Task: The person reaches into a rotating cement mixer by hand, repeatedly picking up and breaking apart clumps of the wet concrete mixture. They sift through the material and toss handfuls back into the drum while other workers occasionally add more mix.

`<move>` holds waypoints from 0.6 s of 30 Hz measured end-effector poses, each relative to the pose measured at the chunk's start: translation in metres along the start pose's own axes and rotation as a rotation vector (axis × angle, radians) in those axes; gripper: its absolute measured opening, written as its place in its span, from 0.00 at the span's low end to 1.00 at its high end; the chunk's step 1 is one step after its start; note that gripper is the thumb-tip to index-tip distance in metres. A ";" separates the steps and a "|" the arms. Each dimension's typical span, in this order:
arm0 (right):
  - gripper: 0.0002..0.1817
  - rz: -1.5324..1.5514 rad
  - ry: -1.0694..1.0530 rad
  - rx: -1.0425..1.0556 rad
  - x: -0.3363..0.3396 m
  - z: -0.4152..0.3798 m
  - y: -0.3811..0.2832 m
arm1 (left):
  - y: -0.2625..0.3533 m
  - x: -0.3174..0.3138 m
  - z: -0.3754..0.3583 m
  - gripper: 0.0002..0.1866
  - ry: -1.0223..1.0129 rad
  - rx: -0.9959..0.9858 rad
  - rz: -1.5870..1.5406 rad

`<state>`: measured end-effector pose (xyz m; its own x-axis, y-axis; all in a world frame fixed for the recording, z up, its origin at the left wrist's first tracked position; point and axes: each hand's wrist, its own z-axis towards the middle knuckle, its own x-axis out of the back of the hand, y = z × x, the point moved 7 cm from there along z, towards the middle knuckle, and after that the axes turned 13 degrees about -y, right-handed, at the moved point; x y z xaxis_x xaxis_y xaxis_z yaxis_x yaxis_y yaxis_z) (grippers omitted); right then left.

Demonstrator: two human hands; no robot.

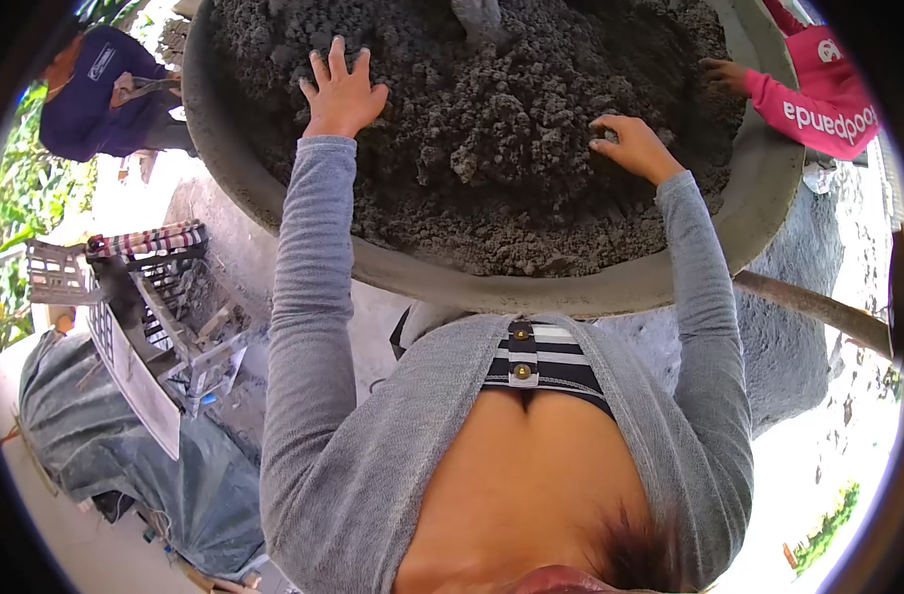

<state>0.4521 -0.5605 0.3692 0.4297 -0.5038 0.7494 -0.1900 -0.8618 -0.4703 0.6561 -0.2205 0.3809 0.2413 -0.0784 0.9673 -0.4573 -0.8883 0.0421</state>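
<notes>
A wide round basin point(571, 295) with a pale rim holds dark, crumbly, damp-looking material point(511, 129). My left hand point(341, 94) is over the left part of the heap, open, with its fingers spread and nothing in them. On the right, my right hand point(632, 147) hangs at the heap with loosely bent fingers. A gap shows between its thumb side and forefinger, and I see nothing held there. Whether either hand presses into the material is hard to make out. A grey object point(479, 18) stands in the heap at the top edge, partly cut off.
At right, a person in a pink sleeve point(808, 104) has a hand point(724, 75) at the basin's edge. Another person in a dark blue shirt point(100, 89) stands at left. A pole point(818, 312) juts out right. Crates point(61, 275) and a tarp point(135, 465) lie lower left.
</notes>
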 end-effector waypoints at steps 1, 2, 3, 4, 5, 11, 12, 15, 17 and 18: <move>0.23 0.021 0.015 -0.013 0.004 -0.002 -0.001 | -0.001 0.008 -0.002 0.33 0.124 -0.024 -0.022; 0.23 0.021 0.016 -0.001 0.005 -0.003 -0.001 | -0.003 0.012 -0.002 0.33 0.129 -0.014 -0.017; 0.23 -0.011 0.058 0.013 0.009 -0.004 0.001 | -0.006 0.022 -0.006 0.33 0.236 0.005 -0.061; 0.23 -0.042 0.100 0.025 0.013 -0.005 0.001 | -0.011 0.033 -0.009 0.33 0.343 0.022 -0.106; 0.23 -0.043 0.101 0.034 0.016 -0.005 -0.003 | -0.017 0.040 -0.012 0.32 0.410 0.024 -0.153; 0.20 -0.029 0.132 -0.026 0.028 -0.010 -0.022 | -0.079 0.084 -0.034 0.31 0.628 0.208 -0.393; 0.19 0.007 0.162 0.002 0.029 -0.010 -0.028 | -0.092 0.088 -0.039 0.31 0.676 0.243 -0.472; 0.18 0.036 0.225 0.076 0.029 -0.013 -0.041 | -0.109 0.084 -0.040 0.31 0.685 0.254 -0.571; 0.17 0.028 0.262 0.133 0.028 -0.014 -0.045 | -0.109 0.080 -0.043 0.30 0.626 0.337 -0.606; 0.17 -0.001 0.307 0.135 0.032 -0.015 -0.056 | -0.118 0.083 -0.044 0.30 0.629 0.342 -0.606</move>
<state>0.4636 -0.5290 0.4267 0.1397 -0.5148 0.8458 -0.0618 -0.8571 -0.5115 0.6928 -0.1019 0.4674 -0.1968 0.6120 0.7659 -0.1047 -0.7899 0.6043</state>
